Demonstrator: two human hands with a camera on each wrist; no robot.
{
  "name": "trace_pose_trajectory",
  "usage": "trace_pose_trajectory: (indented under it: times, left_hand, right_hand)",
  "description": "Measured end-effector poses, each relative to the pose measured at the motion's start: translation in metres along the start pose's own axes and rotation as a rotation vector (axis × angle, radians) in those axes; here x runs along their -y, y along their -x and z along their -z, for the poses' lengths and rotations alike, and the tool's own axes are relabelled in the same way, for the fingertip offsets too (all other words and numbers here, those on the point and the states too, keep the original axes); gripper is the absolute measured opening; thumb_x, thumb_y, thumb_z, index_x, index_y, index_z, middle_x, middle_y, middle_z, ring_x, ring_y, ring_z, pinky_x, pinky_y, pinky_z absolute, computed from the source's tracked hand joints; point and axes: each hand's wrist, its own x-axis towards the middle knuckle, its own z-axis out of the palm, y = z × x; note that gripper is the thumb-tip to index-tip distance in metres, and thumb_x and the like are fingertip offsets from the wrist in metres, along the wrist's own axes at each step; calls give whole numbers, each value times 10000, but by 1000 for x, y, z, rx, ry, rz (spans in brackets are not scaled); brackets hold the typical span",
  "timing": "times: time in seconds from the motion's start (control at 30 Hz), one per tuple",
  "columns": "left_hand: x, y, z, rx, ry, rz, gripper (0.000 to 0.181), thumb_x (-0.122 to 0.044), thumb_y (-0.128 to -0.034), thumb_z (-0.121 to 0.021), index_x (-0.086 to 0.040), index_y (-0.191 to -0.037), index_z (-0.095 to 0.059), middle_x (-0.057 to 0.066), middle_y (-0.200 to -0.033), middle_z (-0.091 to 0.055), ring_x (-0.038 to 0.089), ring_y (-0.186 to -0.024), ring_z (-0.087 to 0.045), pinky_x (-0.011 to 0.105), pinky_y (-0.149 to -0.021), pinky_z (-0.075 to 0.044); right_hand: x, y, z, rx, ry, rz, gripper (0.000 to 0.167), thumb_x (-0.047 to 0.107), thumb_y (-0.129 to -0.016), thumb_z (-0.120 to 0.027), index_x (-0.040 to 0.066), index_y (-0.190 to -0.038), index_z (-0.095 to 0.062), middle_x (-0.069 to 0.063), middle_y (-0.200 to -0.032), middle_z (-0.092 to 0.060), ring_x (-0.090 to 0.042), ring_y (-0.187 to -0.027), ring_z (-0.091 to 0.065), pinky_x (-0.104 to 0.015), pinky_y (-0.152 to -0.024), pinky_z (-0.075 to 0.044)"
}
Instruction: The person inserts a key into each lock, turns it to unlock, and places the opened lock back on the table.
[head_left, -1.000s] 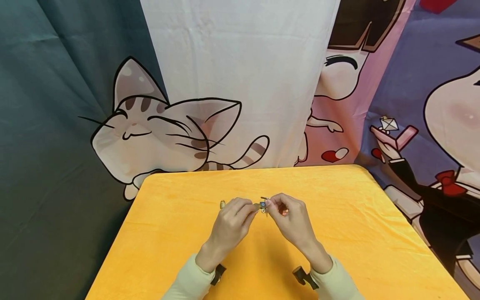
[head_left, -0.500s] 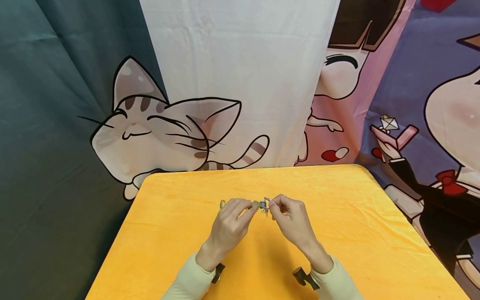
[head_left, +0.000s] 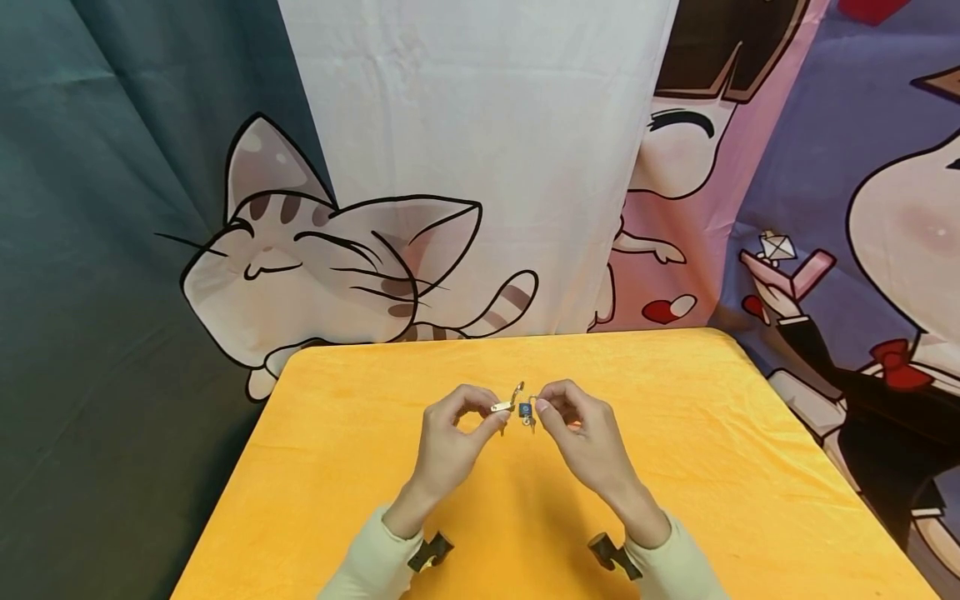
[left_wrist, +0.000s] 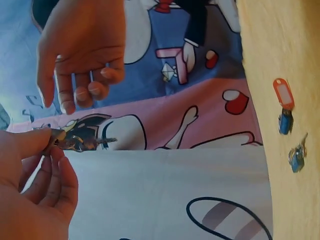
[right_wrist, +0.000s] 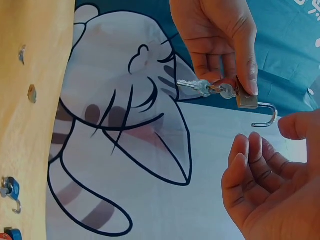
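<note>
Over the yellow desk [head_left: 300, 500], both forearms slant inward so that the hands face each other, raised and near together. The left hand [head_left: 446, 442] clamps a brass padlock [right_wrist: 247, 98] between thumb and fingers; the right hand [head_left: 592, 437] holds nothing, its fingers loosely bent and the thumb apart from them. Two blue padlocks [left_wrist: 285, 121] lie on the desk, one with a red tag [left_wrist: 283, 94]. The brass padlock's shackle [right_wrist: 275, 114] — swung open — points toward the right hand's gap, and keys [right_wrist: 192, 87] hang beneath.
</note>
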Motion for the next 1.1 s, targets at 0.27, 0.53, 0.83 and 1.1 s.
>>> trace_pose_trajectory:
  times: [0.27, 0.53, 0.83, 1.1]
  left_hand:
    - [1, -2, 2, -4, 97, 241, 186, -100, -859, -749, -65, -1032, -690, 106, -946, -712, 101, -825, -670, 267, -791, -574]
    - [14, -4, 3, 10, 157, 356, 198, -207, -869, -757, -72, -1004, -707, 111, -931, -713, 130, -820, -682, 271, -802, -581]
    - [42, -5, 3, 61, 173, 524, 193, -224, -866, -764, -83, -987, -711, 132, -921, -710, 225, -812, -703, 298, -756, -586]
    - [64, -8, 1, 70, 104, 602, 192, -230, -862, -766, -95, -987, -712, 98, -917, -720, 202, -791, -710, 277, -720, -575]
  right_hand:
    - [-2, 1, 2, 41, 48, 56, 32, 203, -979, -615, 207, -989, -645, 80, -777, -634, -50, -660, -575, -224, -580, -490]
    - [-6, 2, 5, 54, 146, 141, 103, 175, -949, -645, 146, -1047, -659, 128, -855, -632, -7, -751, -576, -254, -644, -541]
    - [-12, 6, 11, 85, 267, 203, 286, 250, -936, -671, 181, -1209, -621, 51, -1175, -641, -96, -982, -609, -283, -771, -584]
    - [-18, 10, 13, 172, 405, 243, 539, 334, -903, -699, 230, -1400, -519, 4, -1451, -498, -173, -1254, -530, -369, -871, -561]
